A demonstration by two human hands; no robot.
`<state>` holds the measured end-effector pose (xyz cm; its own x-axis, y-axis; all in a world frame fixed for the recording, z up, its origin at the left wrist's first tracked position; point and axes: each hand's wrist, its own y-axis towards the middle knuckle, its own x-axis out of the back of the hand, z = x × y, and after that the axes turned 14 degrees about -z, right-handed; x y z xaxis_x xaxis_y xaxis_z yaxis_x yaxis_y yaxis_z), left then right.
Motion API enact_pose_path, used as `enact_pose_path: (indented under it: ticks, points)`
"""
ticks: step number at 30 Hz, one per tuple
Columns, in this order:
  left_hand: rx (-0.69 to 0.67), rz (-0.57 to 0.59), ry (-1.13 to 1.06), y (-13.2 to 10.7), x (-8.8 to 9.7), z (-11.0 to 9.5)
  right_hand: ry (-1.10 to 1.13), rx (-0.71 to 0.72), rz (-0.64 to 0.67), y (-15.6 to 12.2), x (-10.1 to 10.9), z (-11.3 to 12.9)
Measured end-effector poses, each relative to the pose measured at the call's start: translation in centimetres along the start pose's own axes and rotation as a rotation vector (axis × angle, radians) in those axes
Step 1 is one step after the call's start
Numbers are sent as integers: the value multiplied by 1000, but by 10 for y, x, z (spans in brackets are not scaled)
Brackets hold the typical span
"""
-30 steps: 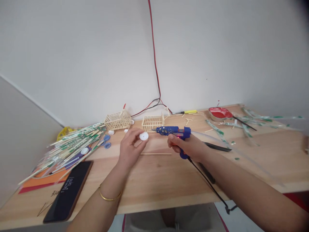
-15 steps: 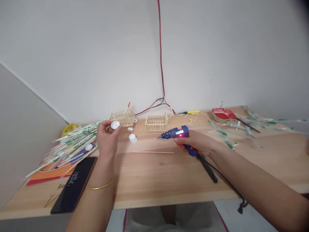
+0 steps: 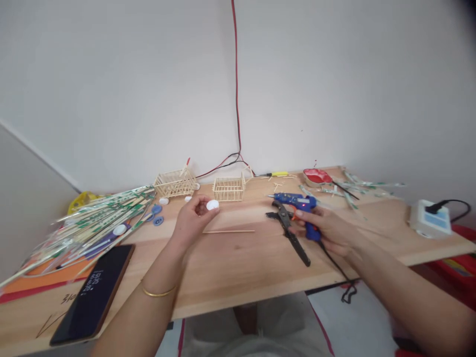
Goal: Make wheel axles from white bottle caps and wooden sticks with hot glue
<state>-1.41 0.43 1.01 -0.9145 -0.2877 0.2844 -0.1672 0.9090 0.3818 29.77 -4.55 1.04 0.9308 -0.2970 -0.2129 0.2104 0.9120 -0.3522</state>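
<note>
My left hand (image 3: 193, 217) pinches a round white cap (image 3: 212, 204) between thumb and fingers, above the table. My right hand (image 3: 325, 224) is wrapped round the handle of a blue glue gun (image 3: 299, 201) with a lit red light; its nozzle points left. Just below the gun lies a black hand tool (image 3: 289, 230), perhaps pliers, partly covered by it. A thin wooden stick (image 3: 232, 231) lies in front of my left hand. Behind, a small stick-built cart frame (image 3: 228, 189) stands apart from a second stick frame (image 3: 174, 183) with a red-tipped piece sticking up.
At the left are wrapped sticks (image 3: 107, 213), blue caps (image 3: 158, 220) and a phone (image 3: 94, 292). A red heart-shaped dish (image 3: 317, 177), a yellow-handled tool (image 3: 279, 174) and wrapper scraps lie along the back. A white power box (image 3: 430, 219) stands at the right, and the gun's cord (image 3: 336, 262) trails over the front edge.
My left hand has moved right with the white cap. The glue gun has shifted right, and more of the black tool shows. My view has turned right, bringing in the power box.
</note>
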Motion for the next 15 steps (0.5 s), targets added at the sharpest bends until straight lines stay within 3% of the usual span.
enact_pose_path:
  ticks: [4,7,11,15]
  points:
    - [-17,80,36,-6,-9,0,22,58,30,-18,-14,-32]
    - [-4,103,58,-6,-10,2,-38,72,8,-17,-16,-42]
    - [-15,111,88,-7,-12,4,-151,181,-41,13,-5,-31]
    - [-16,111,110,-7,-14,5,-229,262,27,56,5,-12]
